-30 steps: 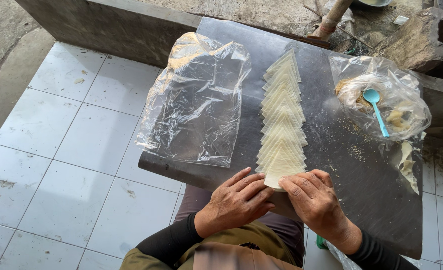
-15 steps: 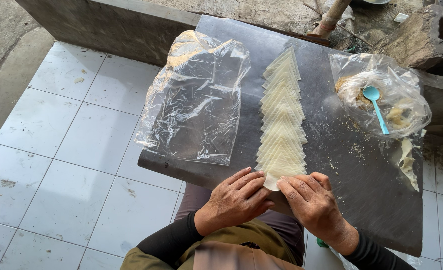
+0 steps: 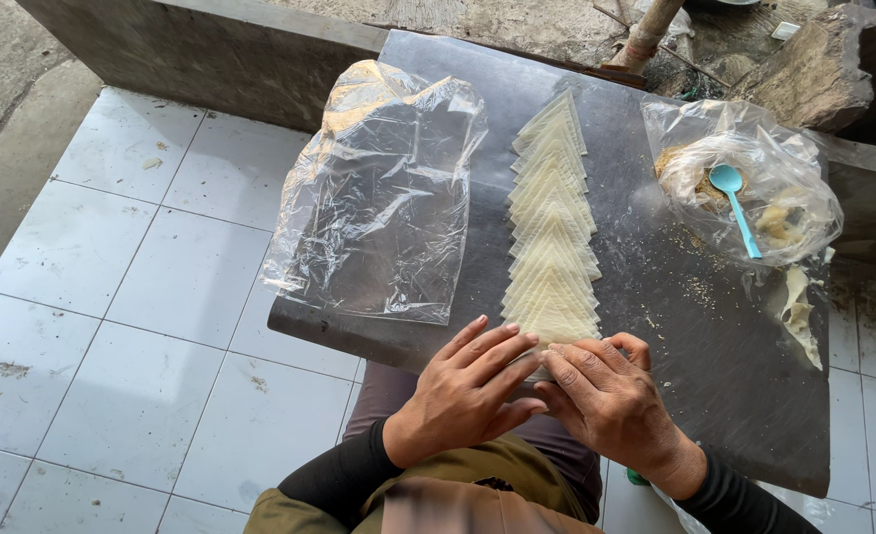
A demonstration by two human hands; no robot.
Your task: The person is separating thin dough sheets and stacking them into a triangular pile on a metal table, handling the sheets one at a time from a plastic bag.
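A row of several pale yellow triangular dough sheets [image 3: 552, 222] overlaps down the middle of a dark board [image 3: 655, 326]. My left hand [image 3: 467, 391] and my right hand [image 3: 606, 396] meet at the near end of the row, fingers pressed on the nearest sheet at the board's front edge. Most of that sheet is hidden under my fingers. Neither hand lifts anything off the board.
A crumpled clear plastic sheet [image 3: 378, 198] covers the board's left part. At the right, a clear bag [image 3: 754, 188] holds crumbly filling and a turquoise spoon [image 3: 735, 203]. A strip of dough scrap [image 3: 799, 311] lies near the right edge. White floor tiles [image 3: 141, 297] spread left.
My hands stay at the near end of the row; the fingers have closed in slightly over the nearest sheet. Nothing else has moved.
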